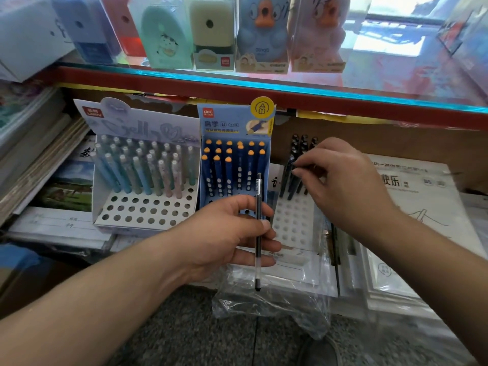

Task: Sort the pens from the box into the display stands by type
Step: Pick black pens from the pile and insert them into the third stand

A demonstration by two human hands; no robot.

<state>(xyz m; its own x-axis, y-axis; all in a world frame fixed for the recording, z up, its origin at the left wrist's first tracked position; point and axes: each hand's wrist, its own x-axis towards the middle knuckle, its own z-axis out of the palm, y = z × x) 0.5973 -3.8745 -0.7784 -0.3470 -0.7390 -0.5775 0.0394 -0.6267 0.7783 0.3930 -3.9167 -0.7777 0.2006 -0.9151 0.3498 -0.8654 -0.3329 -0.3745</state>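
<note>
Far left: lilac stand (pixel 105 207), back rows full of pastel pens (pixel 148 170), front holes bare.

Centre: blue stand (pixel 235 122) with orange-tipped pens (pixel 229 165) upright in rows.

Left hand (pixel 232 233) in front of the blue stand, thumb and fingers curled round a slim gel pen (pixel 258 196), held upright, tip down over a plastic bag (pixel 277 299).

Right: white stand (pixel 293 223), black pens (pixel 291 178) in its back row only. Right hand (pixel 343 186) above it, fingertips pinched narrow on one of them; exact hold blurred.
</note>
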